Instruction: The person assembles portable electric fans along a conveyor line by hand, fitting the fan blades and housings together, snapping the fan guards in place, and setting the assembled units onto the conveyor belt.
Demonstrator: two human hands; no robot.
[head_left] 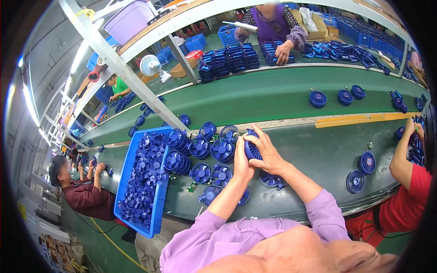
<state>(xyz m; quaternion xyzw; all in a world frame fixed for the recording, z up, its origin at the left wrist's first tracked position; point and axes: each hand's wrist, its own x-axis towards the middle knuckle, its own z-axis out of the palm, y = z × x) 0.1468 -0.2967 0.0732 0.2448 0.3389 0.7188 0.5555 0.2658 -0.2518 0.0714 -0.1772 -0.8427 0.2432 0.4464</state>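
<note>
- Housing [251, 146], round, blue and ribbed, is held over the tabletop [314, 157] between both hands, seen nearly edge-on.
- Left hand [243, 161] is pressed to the left side of the part, fingers directed away from the body.
- Right hand [269, 154] is closed about the right side, thumb across the near edge. The two hands pinch the part between them.
- Fan units [221, 175], blue and round, stand grouped left of the hands, some stacked; others lie partly hidden beneath the wrists.
- Blue bin [158, 209] sits just beside the group, on its left, tilted in view and filled with loose fan blades [144, 182].
- Small green circuit piece [191, 187] lies among the grouped units.
- Two ribbed units [355, 181] lie side by side on the right, well apart from the hands.
- Green belt [273, 105] runs beyond the tabletop, carrying further round blue units [317, 99].
- Co-worker in a purple apron [274, 29] is stationed across the belt, one hand on stacked blue parts.
- Co-worker in red [414, 191] is at the right; co-worker in maroon [84, 195] is at the left.
</note>
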